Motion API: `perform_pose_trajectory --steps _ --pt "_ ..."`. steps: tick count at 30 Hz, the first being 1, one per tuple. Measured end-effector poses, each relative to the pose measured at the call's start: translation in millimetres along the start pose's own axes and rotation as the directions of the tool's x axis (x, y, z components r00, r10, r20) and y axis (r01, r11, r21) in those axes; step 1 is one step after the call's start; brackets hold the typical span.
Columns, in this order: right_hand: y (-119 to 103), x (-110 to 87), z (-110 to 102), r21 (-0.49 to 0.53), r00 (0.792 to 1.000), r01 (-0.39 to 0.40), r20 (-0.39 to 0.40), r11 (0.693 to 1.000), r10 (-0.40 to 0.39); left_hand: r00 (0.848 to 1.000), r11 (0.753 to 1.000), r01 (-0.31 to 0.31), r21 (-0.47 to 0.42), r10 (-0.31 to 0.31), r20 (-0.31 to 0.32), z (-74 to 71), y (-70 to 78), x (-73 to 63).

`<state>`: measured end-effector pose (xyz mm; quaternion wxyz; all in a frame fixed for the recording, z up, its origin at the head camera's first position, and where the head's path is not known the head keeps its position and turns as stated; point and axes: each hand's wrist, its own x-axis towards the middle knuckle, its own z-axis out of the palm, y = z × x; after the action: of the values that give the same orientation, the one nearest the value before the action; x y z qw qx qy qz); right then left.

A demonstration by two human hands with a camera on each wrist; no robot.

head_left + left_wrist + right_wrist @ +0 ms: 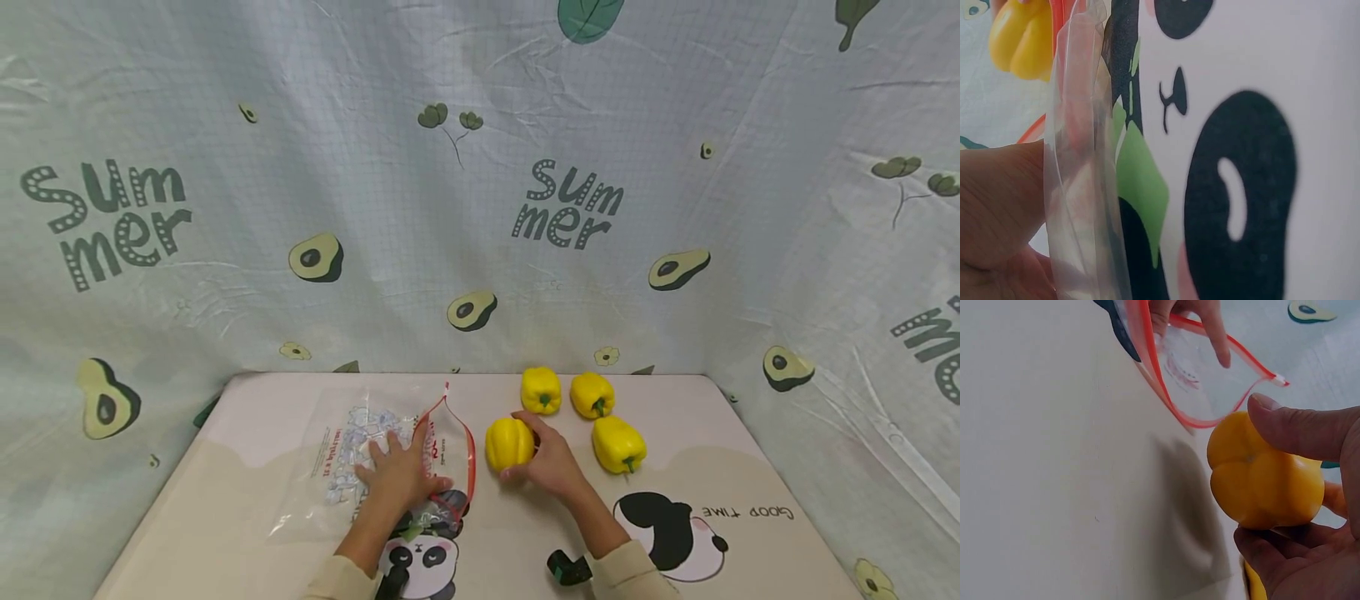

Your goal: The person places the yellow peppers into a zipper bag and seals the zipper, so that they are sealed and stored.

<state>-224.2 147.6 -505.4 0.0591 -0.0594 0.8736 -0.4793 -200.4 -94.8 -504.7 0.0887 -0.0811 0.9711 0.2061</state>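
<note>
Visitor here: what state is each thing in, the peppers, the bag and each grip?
Right grip: curled round a pepper
Held yellow pepper: uncut on the sides seen
Left grip: spread, at the bag
Clear bag: open, lying on the table
Far left loose pepper: resting, stem showing
Far right loose pepper: resting, stem showing
Nearest loose pepper: resting, stem showing

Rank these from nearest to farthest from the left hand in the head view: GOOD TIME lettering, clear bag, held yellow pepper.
1. Clear bag: touching the left hand.
2. Held yellow pepper: right of the left hand, in the right hand.
3. GOOD TIME lettering: farther right, well past the right hand.
</note>
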Motion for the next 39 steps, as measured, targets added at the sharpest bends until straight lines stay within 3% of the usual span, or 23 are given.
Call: perform_pose_trajectory --steps 19,39 --pt "-10 1.1 11 0.016 0.999 0.008 0.048 1.000 -0.009 1.000 1.000 0.025 0.016 -0.025 0.017 2.2 -0.9 2.7" --pt "-8 6.1 23 0.012 0.997 0.023 0.076 1.000 -0.024 1.000 1.000 0.008 0.005 -0.008 0.000 1.5 0.9 0.0"
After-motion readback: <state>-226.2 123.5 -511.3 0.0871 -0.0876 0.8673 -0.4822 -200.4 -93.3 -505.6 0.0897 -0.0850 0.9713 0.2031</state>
